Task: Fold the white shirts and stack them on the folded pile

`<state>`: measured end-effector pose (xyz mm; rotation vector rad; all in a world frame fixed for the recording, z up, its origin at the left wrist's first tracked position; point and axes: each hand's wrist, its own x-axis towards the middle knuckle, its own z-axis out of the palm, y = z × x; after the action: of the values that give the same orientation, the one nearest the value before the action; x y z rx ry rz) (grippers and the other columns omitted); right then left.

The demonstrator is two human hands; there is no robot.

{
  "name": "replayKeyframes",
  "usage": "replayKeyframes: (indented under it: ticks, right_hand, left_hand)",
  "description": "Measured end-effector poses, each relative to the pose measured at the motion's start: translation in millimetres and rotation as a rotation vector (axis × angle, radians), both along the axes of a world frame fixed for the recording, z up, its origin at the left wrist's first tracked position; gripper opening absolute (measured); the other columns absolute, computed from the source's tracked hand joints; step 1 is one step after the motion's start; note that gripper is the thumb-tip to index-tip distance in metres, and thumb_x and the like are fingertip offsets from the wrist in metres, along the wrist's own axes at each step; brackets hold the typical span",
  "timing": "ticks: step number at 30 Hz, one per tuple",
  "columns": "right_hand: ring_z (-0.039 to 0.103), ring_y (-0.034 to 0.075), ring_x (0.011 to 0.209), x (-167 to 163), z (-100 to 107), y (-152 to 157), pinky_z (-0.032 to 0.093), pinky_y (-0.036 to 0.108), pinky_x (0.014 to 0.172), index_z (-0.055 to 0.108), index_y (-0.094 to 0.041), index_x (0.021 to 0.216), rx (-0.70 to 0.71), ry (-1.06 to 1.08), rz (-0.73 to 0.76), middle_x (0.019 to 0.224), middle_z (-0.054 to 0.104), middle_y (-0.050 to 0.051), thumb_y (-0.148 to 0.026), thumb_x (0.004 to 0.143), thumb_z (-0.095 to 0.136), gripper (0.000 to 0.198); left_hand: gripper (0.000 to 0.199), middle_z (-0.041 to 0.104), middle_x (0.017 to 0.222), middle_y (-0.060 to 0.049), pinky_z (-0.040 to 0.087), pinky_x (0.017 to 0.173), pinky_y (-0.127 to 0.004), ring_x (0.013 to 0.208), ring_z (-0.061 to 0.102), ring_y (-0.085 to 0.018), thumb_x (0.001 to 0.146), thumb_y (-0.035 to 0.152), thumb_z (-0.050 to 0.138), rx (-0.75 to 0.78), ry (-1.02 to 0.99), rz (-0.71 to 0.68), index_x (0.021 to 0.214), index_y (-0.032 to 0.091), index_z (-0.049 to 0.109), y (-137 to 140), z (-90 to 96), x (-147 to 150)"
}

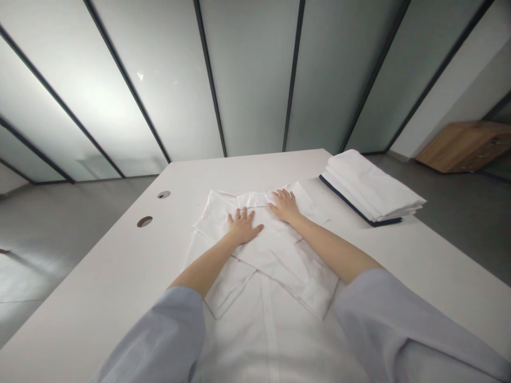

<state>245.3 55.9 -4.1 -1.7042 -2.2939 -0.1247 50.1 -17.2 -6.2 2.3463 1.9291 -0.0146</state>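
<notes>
A white garment [271,239], which looks like a shirt, lies spread on the white table in front of me. Parts of it are folded over one another, and its far edge shows a band like a collar or waistband. My left hand [241,227] rests flat on its upper middle with the fingers spread. Farther up and to the right, my right hand [285,206] presses flat near the band, fingers apart. Neither hand grips the cloth. The near end of the garment runs down toward my body between my grey-blue sleeves.
On the table's [131,287] right side sits a stack of folded white cloth [367,181] with a dark layer beneath. Two round cable holes [145,221] are at the left. Frosted glass panels [247,74] stand behind, and a wooden cabinet [459,143] is at the far right.
</notes>
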Motion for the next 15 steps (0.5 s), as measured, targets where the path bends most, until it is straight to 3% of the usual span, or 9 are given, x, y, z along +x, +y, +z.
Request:
replayKeyframes:
  ticks: [3,6,11,15]
  right_hand:
    - [0.035,0.030,0.136,4,7,-18,0.020,0.048,0.113,0.051,-0.016,0.136,0.012,0.008,0.081,0.143,0.048,0.015,-0.045,0.096,0.036,0.051]
    - [0.039,0.028,0.133,5,10,-40,0.025,0.045,0.112,0.053,-0.019,0.134,-0.073,-0.002,0.148,0.140,0.051,0.014,-0.051,0.097,0.032,0.053]
    - [0.022,0.039,0.142,1,-4,-69,0.017,0.061,0.110,0.034,-0.024,0.150,-0.295,-0.074,0.043,0.156,0.029,0.014,-0.068,0.091,0.028,0.073]
    - [0.015,0.040,0.144,-1,-12,-63,0.012,0.063,0.111,0.027,-0.025,0.153,-0.307,-0.083,0.028,0.160,0.019,0.013,-0.071,0.090,0.021,0.077]
  left_hand:
    - [0.083,0.018,0.160,-0.013,0.015,0.111,-0.064,0.145,0.014,-0.039,0.086,0.075,0.022,0.031,0.008,0.013,0.151,0.024,0.027,18,-0.5,-3]
    - [0.081,0.023,0.159,-0.013,0.019,0.110,-0.061,0.144,0.020,-0.039,0.086,0.074,0.026,0.064,0.006,0.012,0.149,0.024,0.031,38,1.1,-7]
    - [0.068,0.045,0.144,-0.015,0.032,0.107,-0.047,0.132,0.039,-0.033,0.084,0.068,0.043,0.223,-0.058,0.005,0.132,0.020,0.049,58,7.1,-9]
    - [0.036,0.059,0.117,-0.012,0.042,0.096,-0.037,0.115,0.052,-0.026,0.089,0.048,0.048,0.247,-0.113,0.026,0.109,0.020,0.060,54,12.4,-3]
